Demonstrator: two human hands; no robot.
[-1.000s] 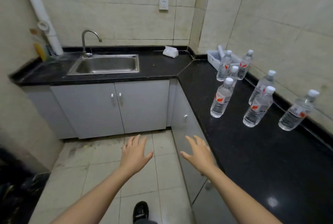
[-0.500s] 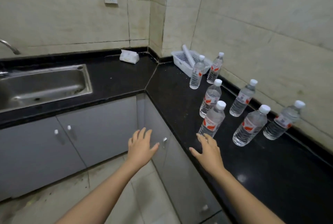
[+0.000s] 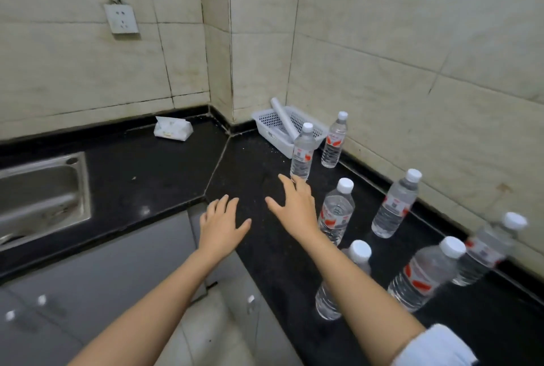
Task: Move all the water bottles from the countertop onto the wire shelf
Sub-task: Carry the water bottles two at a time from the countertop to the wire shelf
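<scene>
Beside the basket (image 3: 266,124), my right hand (image 3: 297,206), spread and empty, neared a bottle (image 3: 302,151): full, weighty, slick; I judged mid-body grip best.

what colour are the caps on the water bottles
White, on every clear plastic water bottle standing on the black countertop; seen in the head view.

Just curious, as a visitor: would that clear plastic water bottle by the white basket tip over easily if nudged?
Probably: the clear plastic water bottle stands tall and narrow. It looks full, so likely heavy for its size. Its ribbed walls should aid grip.
</scene>
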